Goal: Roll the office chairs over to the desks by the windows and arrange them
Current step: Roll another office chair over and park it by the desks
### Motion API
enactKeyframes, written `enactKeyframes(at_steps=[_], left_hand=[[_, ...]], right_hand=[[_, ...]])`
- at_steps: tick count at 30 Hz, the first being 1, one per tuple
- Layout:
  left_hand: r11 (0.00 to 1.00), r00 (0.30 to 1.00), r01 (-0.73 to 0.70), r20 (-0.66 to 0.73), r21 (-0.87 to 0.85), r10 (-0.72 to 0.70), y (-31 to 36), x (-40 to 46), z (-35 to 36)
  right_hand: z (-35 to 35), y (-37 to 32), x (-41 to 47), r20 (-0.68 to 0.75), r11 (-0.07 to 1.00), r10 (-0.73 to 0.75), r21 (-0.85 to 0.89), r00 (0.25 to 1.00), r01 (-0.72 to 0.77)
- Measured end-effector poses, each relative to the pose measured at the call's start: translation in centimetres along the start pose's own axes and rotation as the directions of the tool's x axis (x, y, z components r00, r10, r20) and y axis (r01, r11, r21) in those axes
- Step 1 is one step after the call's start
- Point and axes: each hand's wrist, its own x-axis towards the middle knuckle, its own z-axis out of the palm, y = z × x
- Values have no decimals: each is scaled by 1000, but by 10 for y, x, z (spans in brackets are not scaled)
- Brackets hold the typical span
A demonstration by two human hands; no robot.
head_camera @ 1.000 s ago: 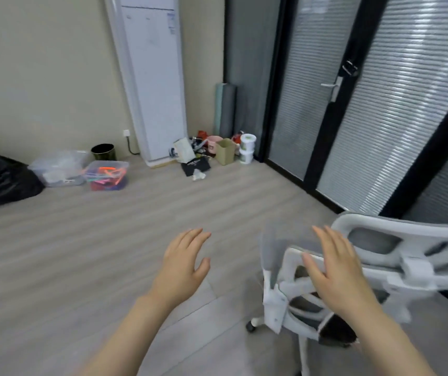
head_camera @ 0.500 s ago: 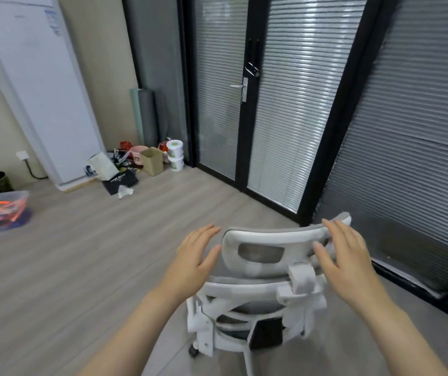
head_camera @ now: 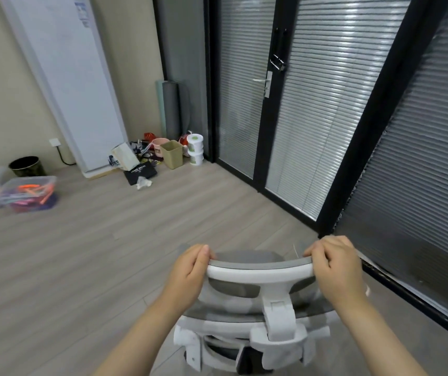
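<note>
Your left hand and right hand each have a closed grip on an end of the headrest of the chair, fingers curled over its top edge. The chair stands directly below and between both grips, its back facing you, on the floor. Just right of the right grip runs a dark wall of blinds. Ahead of the grips stands a door. Far ahead-left of the left grip lie a clear box, a black bin and clutter beside a white unit.
</note>
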Motion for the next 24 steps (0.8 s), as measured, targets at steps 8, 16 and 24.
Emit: enactKeyframes(at_steps=[8,16,24], left_hand=[[1000,994,21,-103,13,-20,-10,-20,-34],[992,956,89,-287,85,-61,-30,-63,-109],[976,853,203,-504,80,-137,-57,-126,-227]], right_hand=[[37,-22,6,-18,995,-93,34,996,93],[94,-88,-11,101,977,-195,107,976,184],[179,-202,-44,187,931,-336,215,923,295]])
